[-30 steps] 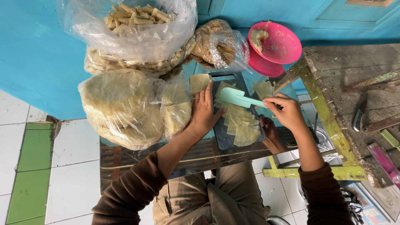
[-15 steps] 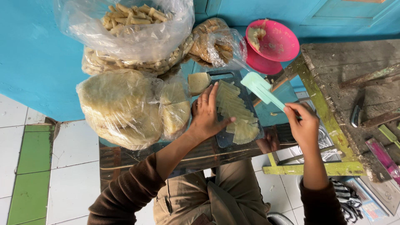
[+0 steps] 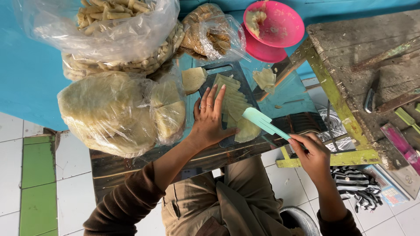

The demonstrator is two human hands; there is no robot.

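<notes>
Two hands work low in the frame: the right hand (image 3: 313, 154) grips the handle of a mint-green plastic knife (image 3: 264, 123), while the left hand (image 3: 213, 118) lies open, fingers spread flat on thin, pale dough sheets (image 3: 234, 107) stacked on a dark cutting board (image 3: 221, 70) at centre. The limp sheets could slide or tear under an uneven press. Beyond, crinkled clear bags (image 3: 111, 111) hold round wrappers, and glossy pink bowls (image 3: 275, 28) sit upper right.

I wore dark brown ribbed sleeves pushed up my forearms. My trousers were khaki. A ring sat on my left hand (image 3: 209, 122).
</notes>
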